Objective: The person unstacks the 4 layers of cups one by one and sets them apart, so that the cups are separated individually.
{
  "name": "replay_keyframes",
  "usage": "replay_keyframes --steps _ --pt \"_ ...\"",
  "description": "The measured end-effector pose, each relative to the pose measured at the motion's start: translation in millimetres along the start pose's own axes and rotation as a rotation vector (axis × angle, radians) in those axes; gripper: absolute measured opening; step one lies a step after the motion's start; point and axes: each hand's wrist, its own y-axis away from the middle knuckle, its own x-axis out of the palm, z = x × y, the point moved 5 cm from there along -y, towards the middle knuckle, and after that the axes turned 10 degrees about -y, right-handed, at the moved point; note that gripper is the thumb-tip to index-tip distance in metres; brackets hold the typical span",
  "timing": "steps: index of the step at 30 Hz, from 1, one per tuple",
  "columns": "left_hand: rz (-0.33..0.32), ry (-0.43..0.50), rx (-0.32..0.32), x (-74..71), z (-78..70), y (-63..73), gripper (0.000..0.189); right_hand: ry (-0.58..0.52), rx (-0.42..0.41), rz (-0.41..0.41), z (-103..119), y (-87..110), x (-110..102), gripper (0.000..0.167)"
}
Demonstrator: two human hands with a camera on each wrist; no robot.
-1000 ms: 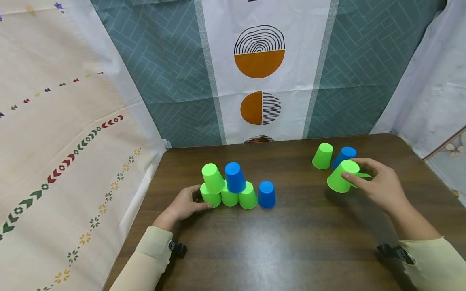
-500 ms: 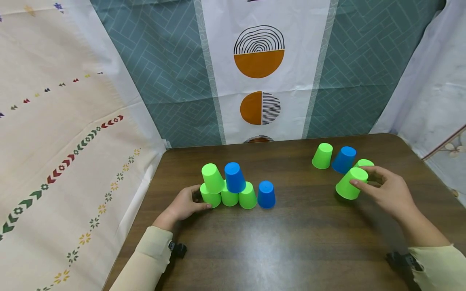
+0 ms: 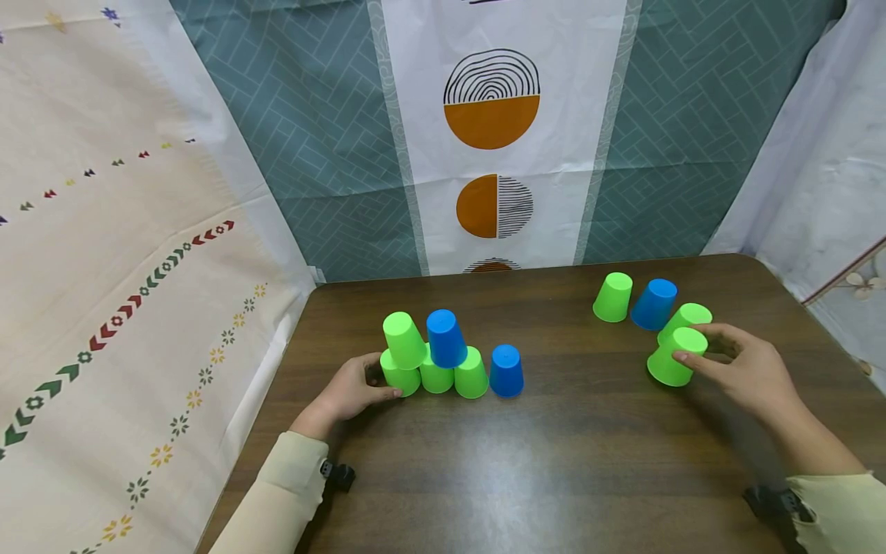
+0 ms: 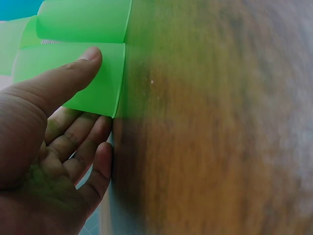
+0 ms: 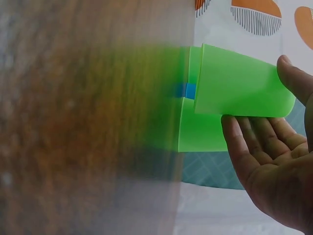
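Observation:
My left hand holds the leftmost bottom cup of a small stack, thumb across its near side and fingers behind it. Beside that cup stand two more upside-down green cups. An upside-down green cup and a blue cup rest on top. Just right of the stack is another blue cup. On the right, my right hand pinches an upside-down green cup between thumb and fingers. Its rim appears slightly off the tabletop in the right wrist view.
Behind the held cup stand a green cup, a blue cup and another green cup, all upside down. The brown wooden table ends at a patterned curtain behind and cloth on the left.
My right hand has moved right and toward me, lowering the green cup. The green cup behind it has come into fuller view. My left hand and the stack have not moved.

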Motion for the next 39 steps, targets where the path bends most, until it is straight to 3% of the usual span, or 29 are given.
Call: replay_keyframes --steps 39 --pt "0.006 0.000 -0.004 -0.7 -1.0 0.6 0.073 -0.024 0.032 0.043 -11.2 -1.4 3.2 0.070"
